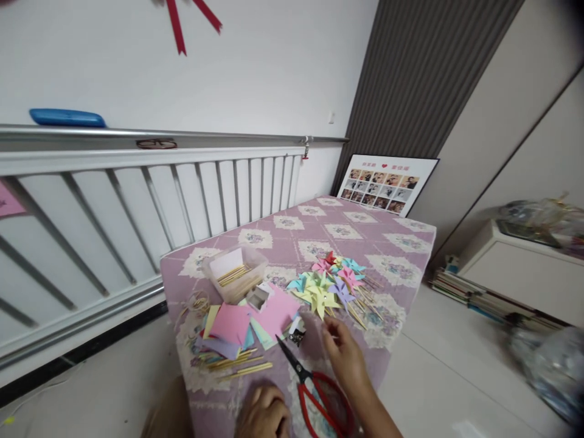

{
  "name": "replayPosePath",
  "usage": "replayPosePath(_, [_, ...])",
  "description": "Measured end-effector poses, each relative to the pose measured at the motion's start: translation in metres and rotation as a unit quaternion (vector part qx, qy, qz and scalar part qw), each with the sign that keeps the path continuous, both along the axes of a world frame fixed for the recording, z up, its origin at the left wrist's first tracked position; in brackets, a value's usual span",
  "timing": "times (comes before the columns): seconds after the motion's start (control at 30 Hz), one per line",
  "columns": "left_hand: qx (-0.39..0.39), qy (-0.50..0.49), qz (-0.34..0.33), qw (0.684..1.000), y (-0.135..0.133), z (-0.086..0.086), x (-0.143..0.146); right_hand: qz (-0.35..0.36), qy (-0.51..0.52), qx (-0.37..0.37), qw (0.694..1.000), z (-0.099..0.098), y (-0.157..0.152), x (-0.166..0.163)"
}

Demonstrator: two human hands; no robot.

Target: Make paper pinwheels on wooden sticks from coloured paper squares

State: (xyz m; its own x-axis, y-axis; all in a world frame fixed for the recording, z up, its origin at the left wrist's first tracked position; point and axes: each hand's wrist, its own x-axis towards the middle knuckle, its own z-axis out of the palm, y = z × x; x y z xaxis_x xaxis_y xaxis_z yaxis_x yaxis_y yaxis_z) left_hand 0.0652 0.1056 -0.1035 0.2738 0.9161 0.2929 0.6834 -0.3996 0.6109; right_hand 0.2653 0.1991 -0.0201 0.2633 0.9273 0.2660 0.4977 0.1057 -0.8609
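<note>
My right hand (343, 348) reaches over the purple patterned table (365, 234) toward a pile of paper pinwheels on sticks (329, 285); its fingers are slightly curled and apart, holding nothing. Just below it lie red-handled scissors (314, 389), blades pointing up-left. My left hand (264, 413) rests at the table's near edge with its fingers curled under; what it holds, if anything, is hidden. Left of the hands lie coloured paper squares (237, 322) and loose wooden sticks (237, 365).
A clear plastic box with sticks (235, 274) stands at the table's left side, a small open white box (259, 297) beside it. A white railing (137, 201) runs along the left. A photo board (387, 182) leans at the far end. Books (474, 298) are stacked on the floor at right.
</note>
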Motion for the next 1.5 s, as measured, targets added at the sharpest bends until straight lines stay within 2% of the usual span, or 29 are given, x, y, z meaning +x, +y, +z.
replayPosePath(0.03, [-0.002, -0.007, -0.013, 1.0, -0.001, 0.001, 0.0, 0.022, 0.009, -0.001, 1.0, 0.0, -0.01, -0.023])
replayPosePath(0.13, [-0.043, -0.017, 0.013, 0.999, -0.004, 0.009, -0.002, 0.086, 0.079, -0.016, 0.993, -0.004, -0.038, -0.082])
replayPosePath(0.17, [-0.052, -0.025, 0.03, 0.998, -0.005, 0.014, -0.003, 0.095, 0.095, -0.025, 0.991, -0.007, -0.046, -0.096])
replayPosePath(0.27, [-0.046, -0.083, 0.013, 0.995, -0.007, 0.026, -0.009, 0.097, 0.112, -0.052, 0.988, -0.02, -0.067, -0.121])
replayPosePath(0.4, [-0.046, -0.142, -0.022, 0.989, -0.008, 0.032, -0.019, 0.039, 0.095, -0.068, 0.992, -0.039, -0.085, -0.125])
replayPosePath(0.53, [-0.065, -0.17, 0.02, 0.983, -0.009, 0.03, -0.02, -0.003, 0.045, -0.049, 0.998, -0.046, -0.093, -0.124])
replayPosePath(0.87, [-0.064, -0.233, 0.079, 0.967, -0.005, 0.028, -0.019, 0.002, -0.01, -0.03, 0.999, -0.04, -0.091, -0.133])
replayPosePath(1.03, [-0.04, -0.262, 0.096, 0.959, -0.007, 0.023, -0.03, 0.024, -0.033, -0.023, 0.999, -0.042, -0.089, -0.138])
replayPosePath(1.23, [0.029, -0.201, 0.102, 0.974, -0.005, 0.02, -0.067, 0.056, -0.069, -0.027, 0.996, -0.048, -0.078, -0.145])
replayPosePath(1.33, [0.025, -0.17, 0.105, 0.98, -0.003, 0.023, -0.078, 0.062, -0.088, -0.034, 0.994, -0.051, -0.069, -0.147])
replayPosePath(1.5, [0.003, -0.165, 0.095, 0.982, -0.003, 0.026, -0.078, 0.065, -0.112, -0.045, 0.991, -0.053, -0.055, -0.15])
